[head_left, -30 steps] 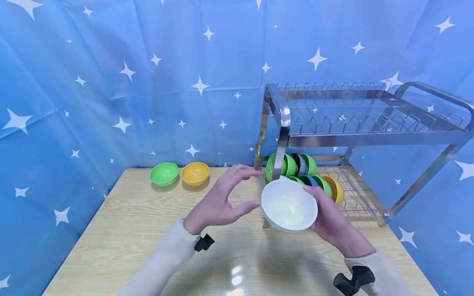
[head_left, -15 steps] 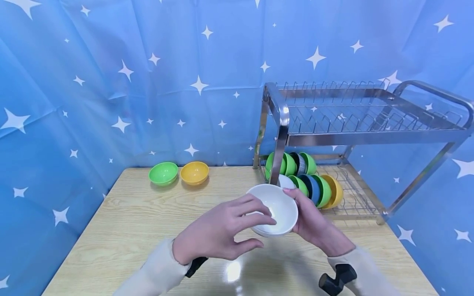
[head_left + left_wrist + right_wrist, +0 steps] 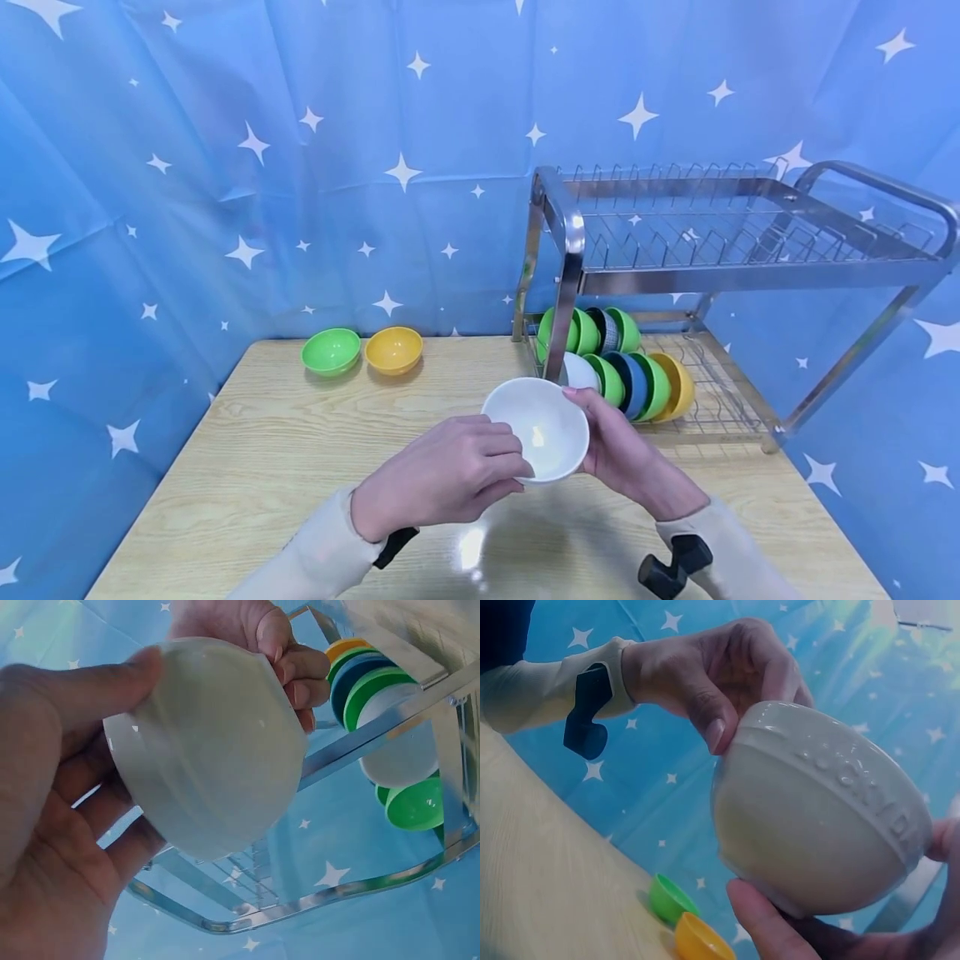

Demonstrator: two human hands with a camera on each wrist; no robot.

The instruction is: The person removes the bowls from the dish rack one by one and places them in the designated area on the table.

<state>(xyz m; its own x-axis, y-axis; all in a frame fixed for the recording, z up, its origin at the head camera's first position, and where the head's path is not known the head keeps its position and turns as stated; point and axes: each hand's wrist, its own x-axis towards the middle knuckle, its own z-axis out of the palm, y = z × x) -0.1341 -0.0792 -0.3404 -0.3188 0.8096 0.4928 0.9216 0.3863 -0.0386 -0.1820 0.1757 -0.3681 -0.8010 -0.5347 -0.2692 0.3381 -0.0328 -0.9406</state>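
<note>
A white bowl [image 3: 551,425], tilted with its inside toward the head camera, is held above the table by both hands. My left hand [image 3: 450,467] pinches its left rim, fingers over the inside and thumb on the outer wall. The right hand [image 3: 626,454] grips the bowl's right side, thumb at the rim and fingers underneath. Raised lettering runs below the rim of the white bowl [image 3: 821,810] in the right wrist view. Behind it, the steel dish rack [image 3: 750,279] bears a row of bowls on its lower tier, including another white bowl [image 3: 581,372].
A green bowl [image 3: 332,352] and a yellow bowl [image 3: 394,350] stand at the back left of the wooden table [image 3: 247,467]. The rack's front leg [image 3: 564,321] rises just behind the held bowl. A blue star-patterned curtain [image 3: 337,208] hangs behind.
The right hand has moved the white bowl left and slightly nearer, away from the rack. My left hand has come from beside the bowl and now pinches its rim.
</note>
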